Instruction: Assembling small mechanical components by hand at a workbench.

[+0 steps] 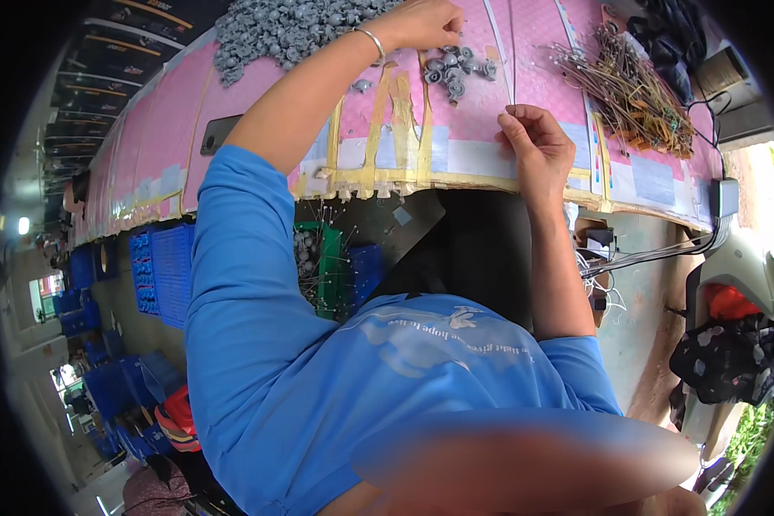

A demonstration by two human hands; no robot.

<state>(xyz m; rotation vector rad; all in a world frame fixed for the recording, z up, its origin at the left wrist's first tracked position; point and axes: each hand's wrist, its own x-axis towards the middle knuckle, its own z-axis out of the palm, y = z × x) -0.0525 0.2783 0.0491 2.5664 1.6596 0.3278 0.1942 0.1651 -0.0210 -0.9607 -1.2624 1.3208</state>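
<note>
My left hand (426, 24), with a bangle on the wrist, reaches to the far side of the table. Its fingers are curled together, and whatever they hold is hidden. Just nearer than them lies a small cluster of grey plastic parts (456, 73), round and cup-like. Close to the table's front edge, my right hand (537, 142) pinches the lower end of a thin wire (513, 73) between thumb and forefinger. The wire runs away from me toward the top of the view. A large heap of similar grey parts (275, 34) spreads beyond my left forearm.
Pink sheeting and yellow tape cover the table (159, 129). A bundle of thin wires (632, 95) lies at the right. A dark phone (221, 134) rests left of my forearm. Below the edge stand a green crate (329, 267) and a blue crate (174, 271). Cables (662, 254) hang at right.
</note>
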